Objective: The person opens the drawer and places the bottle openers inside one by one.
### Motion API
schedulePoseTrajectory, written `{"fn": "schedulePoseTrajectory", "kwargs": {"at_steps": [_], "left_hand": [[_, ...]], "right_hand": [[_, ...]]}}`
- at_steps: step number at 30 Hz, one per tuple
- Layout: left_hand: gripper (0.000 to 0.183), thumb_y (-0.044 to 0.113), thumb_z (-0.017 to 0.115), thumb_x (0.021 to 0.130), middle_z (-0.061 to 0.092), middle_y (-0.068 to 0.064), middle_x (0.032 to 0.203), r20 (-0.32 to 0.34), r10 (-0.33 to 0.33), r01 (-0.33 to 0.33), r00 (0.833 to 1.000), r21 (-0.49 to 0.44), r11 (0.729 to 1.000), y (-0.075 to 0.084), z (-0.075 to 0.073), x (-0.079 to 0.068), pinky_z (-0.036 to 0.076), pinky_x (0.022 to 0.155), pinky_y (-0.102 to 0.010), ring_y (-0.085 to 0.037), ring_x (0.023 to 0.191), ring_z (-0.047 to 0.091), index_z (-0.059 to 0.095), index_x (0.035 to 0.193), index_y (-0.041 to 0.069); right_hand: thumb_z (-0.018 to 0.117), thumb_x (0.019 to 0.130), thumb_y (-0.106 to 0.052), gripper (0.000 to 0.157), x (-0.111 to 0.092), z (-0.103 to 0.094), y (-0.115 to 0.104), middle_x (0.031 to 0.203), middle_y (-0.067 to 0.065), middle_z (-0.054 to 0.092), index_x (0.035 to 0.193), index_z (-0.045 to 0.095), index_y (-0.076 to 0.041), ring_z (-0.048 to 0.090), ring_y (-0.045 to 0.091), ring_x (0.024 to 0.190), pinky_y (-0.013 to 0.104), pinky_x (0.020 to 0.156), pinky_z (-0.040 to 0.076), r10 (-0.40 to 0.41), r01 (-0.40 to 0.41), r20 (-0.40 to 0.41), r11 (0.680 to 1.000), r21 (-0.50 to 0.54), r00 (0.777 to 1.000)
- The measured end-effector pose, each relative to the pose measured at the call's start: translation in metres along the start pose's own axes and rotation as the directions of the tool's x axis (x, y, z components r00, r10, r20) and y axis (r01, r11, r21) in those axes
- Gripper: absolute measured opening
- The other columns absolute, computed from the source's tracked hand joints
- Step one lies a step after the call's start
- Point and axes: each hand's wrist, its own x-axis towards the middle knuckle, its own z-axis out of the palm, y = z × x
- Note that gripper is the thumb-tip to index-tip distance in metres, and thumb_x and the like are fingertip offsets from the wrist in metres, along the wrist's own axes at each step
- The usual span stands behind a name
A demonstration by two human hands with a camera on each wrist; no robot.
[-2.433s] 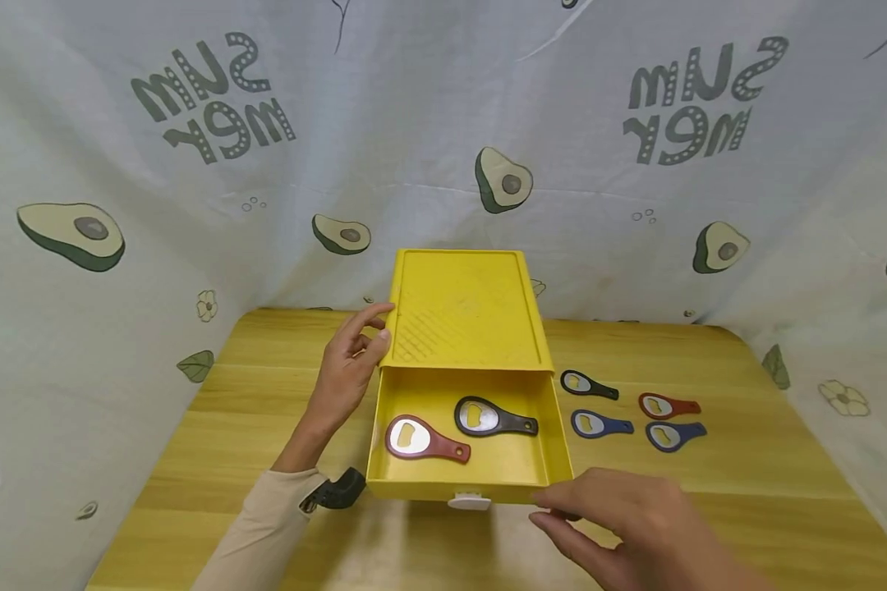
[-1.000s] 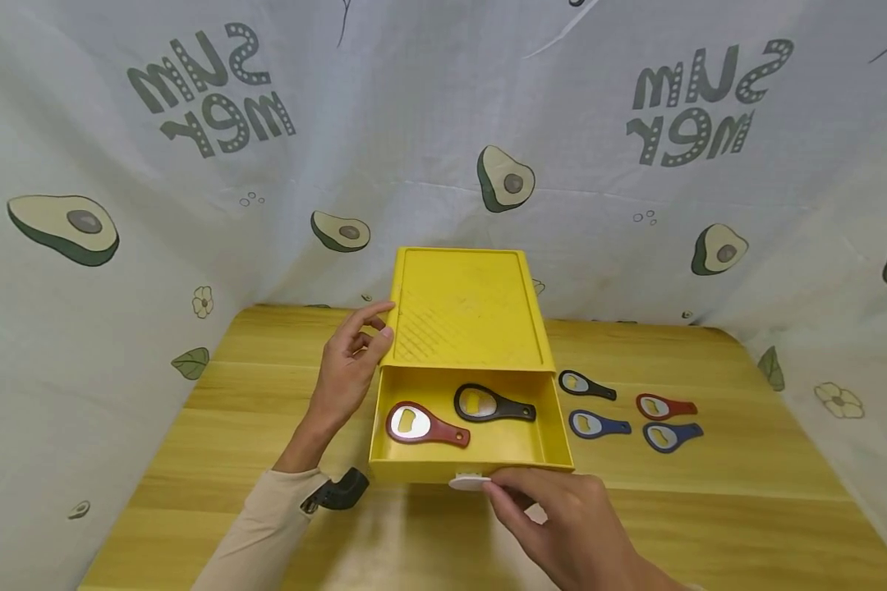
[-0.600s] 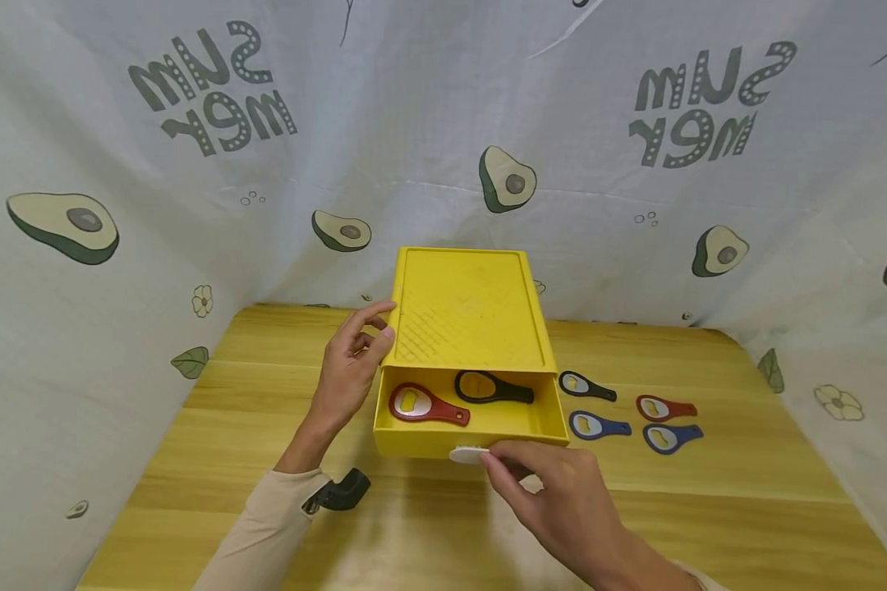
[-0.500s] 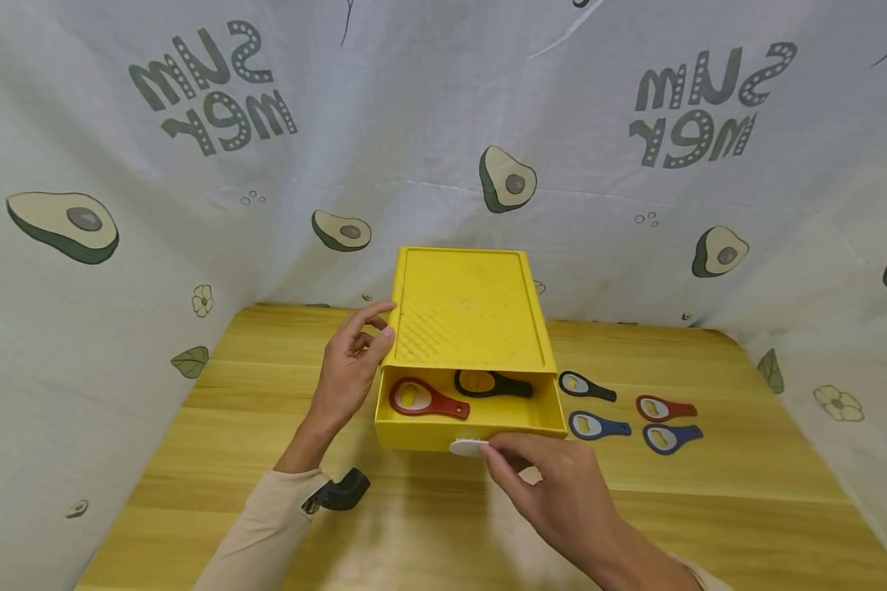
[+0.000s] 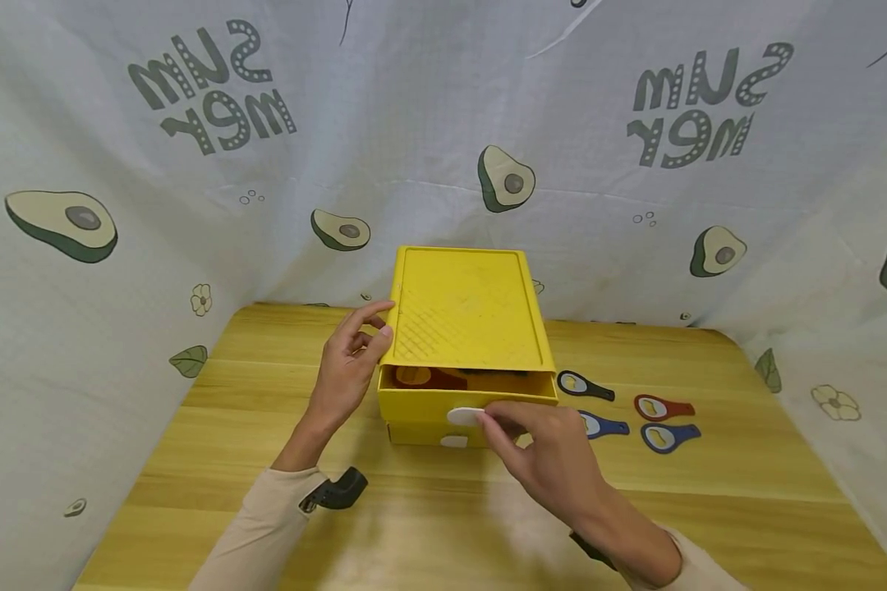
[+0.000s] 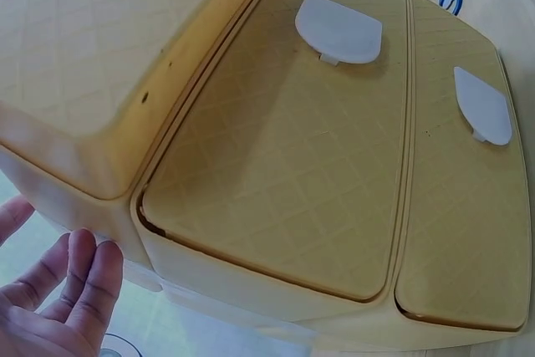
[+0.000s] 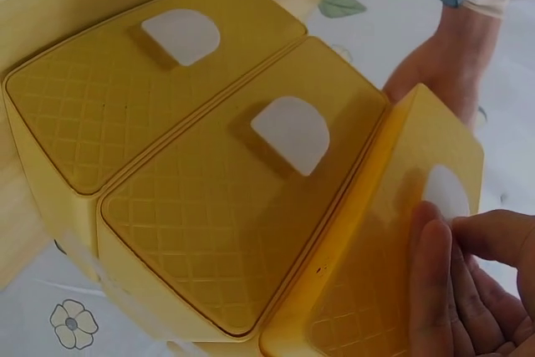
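The yellow drawer (image 5: pixel 414 405) stands slightly out at the frame's centre, the right hand (image 5: pixel 550 451) pinching its white handle (image 5: pixel 462 416). Inside lies a red bottle opener (image 5: pixel 445 380), perhaps a dark one (image 5: pixel 507 372) behind. The left hand (image 5: pixel 346 361), fingers relaxed, touches the cabinet (image 5: pixel 466 304) at left. Four more openers (image 5: pixel 585 385) lie right of centre.

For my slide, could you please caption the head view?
Right hand holds ajar drawer by its handle; left hand touches the cabinet.

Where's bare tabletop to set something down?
Bare: table left of the left hand; also right of the right hand, nearer than the bottle openers. Crowded: right of the yellow box, where those four lie.
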Motion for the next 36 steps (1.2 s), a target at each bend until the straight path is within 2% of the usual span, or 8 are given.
{"fn": "schedulePoseTrajectory", "kwargs": {"at_steps": [10,17,25,31,36], "left_hand": [[0.035,0.025,0.054,0.104,0.054,-0.007,0.117,0.003,0.001,-0.001,1.000,-0.004,1.000,-0.002,0.000,-0.001,0.038,0.064,-0.032,-0.019,0.066,0.047,0.057,0.139,0.022],[0.035,0.024,0.054,0.104,0.053,-0.006,0.117,0.002,-0.002,0.002,1.000,-0.015,1.000,-0.002,0.001,-0.002,0.038,0.066,-0.032,-0.015,0.066,0.046,0.058,0.139,0.022],[0.035,0.024,0.053,0.104,0.053,-0.006,0.117,0.005,0.005,-0.005,1.000,-0.022,1.000,-0.003,0.002,-0.001,0.038,0.067,-0.032,-0.033,0.070,0.047,0.057,0.139,0.021],[0.035,0.023,0.054,0.104,0.053,-0.005,0.116,0.004,0.010,-0.010,1.000,-0.023,1.000,-0.003,0.001,-0.001,0.037,0.066,-0.032,-0.016,0.065,0.044,0.057,0.139,0.021],[0.035,0.023,0.054,0.104,0.052,-0.005,0.116,0.007,0.012,-0.012,1.000,-0.032,0.999,-0.001,0.000,-0.001,0.036,0.065,-0.032,-0.015,0.064,0.043,0.057,0.139,0.022]], "right_hand": [[0.075,0.087,-0.007,0.004,0.007,0.005,0.012,0.075,-0.004,0.075,0.085,0.077,-0.010,0.068,0.002,0.063,0.017,0.058,0.053,0.013,-0.013,0.007,1.000,-0.007,1.000],[0.076,0.086,-0.005,0.003,0.012,0.009,0.019,0.076,0.000,0.075,0.086,0.078,-0.007,0.070,0.005,0.065,0.018,0.060,0.055,0.030,-0.030,0.010,1.000,-0.006,1.000],[0.078,0.083,-0.002,0.007,0.012,0.010,0.020,0.077,0.001,0.075,0.087,0.078,-0.007,0.071,0.007,0.066,0.019,0.060,0.056,0.049,-0.049,-0.001,0.999,-0.003,0.999],[0.077,0.084,-0.004,0.004,0.013,0.011,0.020,0.077,0.000,0.076,0.087,0.077,-0.006,0.071,0.007,0.066,0.020,0.060,0.056,0.038,-0.038,-0.011,0.999,-0.006,0.999],[0.078,0.085,-0.007,0.004,0.012,0.011,0.020,0.079,0.001,0.076,0.089,0.078,-0.005,0.071,0.007,0.066,0.021,0.060,0.056,0.049,-0.049,-0.011,0.999,-0.017,0.999]]}}
